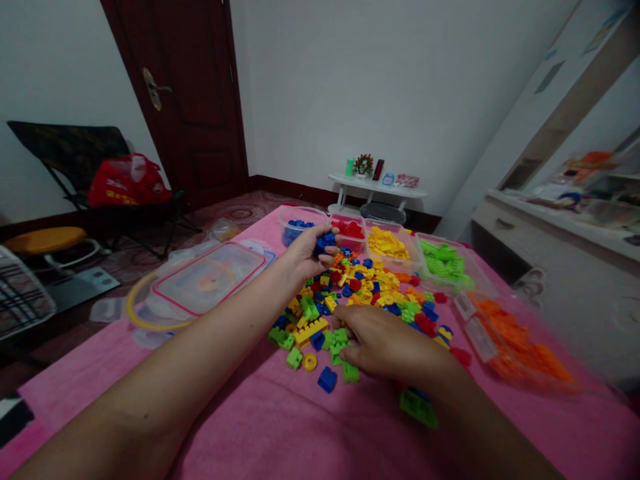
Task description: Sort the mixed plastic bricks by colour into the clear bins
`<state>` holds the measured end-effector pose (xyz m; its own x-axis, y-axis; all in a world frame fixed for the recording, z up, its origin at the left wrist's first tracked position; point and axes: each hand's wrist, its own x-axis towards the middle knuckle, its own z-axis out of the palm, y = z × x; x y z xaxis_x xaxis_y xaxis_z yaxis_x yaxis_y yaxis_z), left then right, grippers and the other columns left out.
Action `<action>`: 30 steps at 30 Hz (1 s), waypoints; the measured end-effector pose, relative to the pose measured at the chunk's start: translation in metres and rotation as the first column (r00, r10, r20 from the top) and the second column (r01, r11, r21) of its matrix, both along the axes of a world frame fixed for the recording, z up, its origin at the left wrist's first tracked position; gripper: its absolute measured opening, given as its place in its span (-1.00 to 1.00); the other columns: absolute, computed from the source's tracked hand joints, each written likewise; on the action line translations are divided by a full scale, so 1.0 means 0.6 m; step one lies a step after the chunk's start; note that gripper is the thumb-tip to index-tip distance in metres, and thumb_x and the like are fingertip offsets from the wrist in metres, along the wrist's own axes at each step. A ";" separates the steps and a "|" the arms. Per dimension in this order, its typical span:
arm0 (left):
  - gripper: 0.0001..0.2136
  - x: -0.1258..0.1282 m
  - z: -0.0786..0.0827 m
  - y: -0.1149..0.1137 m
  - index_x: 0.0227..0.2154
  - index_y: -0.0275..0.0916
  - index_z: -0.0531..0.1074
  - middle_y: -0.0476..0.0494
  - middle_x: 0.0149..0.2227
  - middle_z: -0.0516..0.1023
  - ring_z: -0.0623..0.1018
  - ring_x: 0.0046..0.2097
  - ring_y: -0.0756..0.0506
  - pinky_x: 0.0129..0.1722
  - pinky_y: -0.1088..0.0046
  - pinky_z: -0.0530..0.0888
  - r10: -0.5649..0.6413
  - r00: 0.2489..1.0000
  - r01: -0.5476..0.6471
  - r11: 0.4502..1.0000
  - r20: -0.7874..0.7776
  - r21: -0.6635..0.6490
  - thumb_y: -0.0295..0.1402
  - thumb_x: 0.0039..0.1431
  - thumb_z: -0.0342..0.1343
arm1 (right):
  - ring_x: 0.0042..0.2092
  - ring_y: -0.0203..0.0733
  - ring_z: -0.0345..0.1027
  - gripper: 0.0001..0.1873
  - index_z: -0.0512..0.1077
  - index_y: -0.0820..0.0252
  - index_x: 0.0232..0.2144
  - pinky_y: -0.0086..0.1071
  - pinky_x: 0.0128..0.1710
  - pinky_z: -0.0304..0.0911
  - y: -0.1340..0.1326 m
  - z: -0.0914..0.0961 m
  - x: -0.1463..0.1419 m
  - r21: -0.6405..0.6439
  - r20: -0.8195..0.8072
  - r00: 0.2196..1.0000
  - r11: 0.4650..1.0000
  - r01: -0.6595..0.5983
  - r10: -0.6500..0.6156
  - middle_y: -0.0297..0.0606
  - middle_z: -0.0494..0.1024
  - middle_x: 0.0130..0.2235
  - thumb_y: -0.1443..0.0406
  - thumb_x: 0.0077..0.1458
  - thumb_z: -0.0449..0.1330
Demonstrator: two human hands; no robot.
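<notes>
My left hand [311,253] is raised over the far side of the pile, palm up, with its fingers curled round several blue building blocks [325,244]. Down in the mixed pile of toy building blocks [360,287], my right hand [367,337] has its fingers bent among green blocks [338,341]; whatever lies between its fingertips is hidden. A loose blue block [327,379] and a yellow ring-shaped piece [310,362] lie on the pink cloth just in front of it. Beyond my left hand stands a round clear tub [290,235] with blue blocks inside.
Clear boxes hold red blocks [349,230], yellow blocks [387,244], green blocks [443,261] and orange blocks [525,340] along the far and right sides. Clear lids [210,280] are stacked at the left on the pink cloth [270,427]. A folding chair [70,153] stands beyond.
</notes>
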<state>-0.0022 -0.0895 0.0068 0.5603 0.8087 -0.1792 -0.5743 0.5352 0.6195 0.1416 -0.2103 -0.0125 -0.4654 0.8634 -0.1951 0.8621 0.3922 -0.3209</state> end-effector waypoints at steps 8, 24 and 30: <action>-0.90 0.000 -0.009 0.007 -0.50 -0.30 0.27 -0.02 -0.57 0.32 0.21 -0.70 0.13 -0.82 0.74 0.04 -0.010 1.000 0.010 1.000 0.001 0.002 -0.50 0.11 -0.06 | -0.08 -0.08 0.32 -0.56 0.40 0.18 -0.09 -0.36 -0.16 0.14 -0.006 -0.005 -0.017 -0.010 0.010 0.999 0.999 -0.052 0.052 -0.13 0.47 -0.08 0.27 -0.10 0.20; -0.92 0.001 -0.007 0.008 -0.47 -0.31 0.27 -0.02 -0.56 0.32 0.22 -0.70 0.14 -0.82 0.74 0.06 0.023 1.000 -0.023 1.000 -0.017 0.005 -0.49 0.12 -0.04 | -0.54 -0.40 0.31 -0.92 0.37 0.22 -0.46 -0.52 -0.52 0.25 0.044 0.053 0.114 -0.204 -0.677 0.601 0.893 0.400 -0.424 -0.42 0.42 -0.53 0.36 -0.13 0.16; -0.93 -0.002 -0.004 0.011 -0.48 -0.30 0.26 -0.01 -0.57 0.32 0.22 -0.70 0.13 -0.83 0.73 0.06 0.039 0.999 -0.039 0.999 0.010 -0.029 -0.50 0.10 -0.05 | -0.51 -0.43 0.38 -0.97 0.34 0.25 -0.43 -0.59 -0.45 0.36 0.117 0.057 0.227 -0.439 -0.855 -0.120 0.580 0.687 -0.504 -0.35 0.46 -0.51 0.39 0.04 0.10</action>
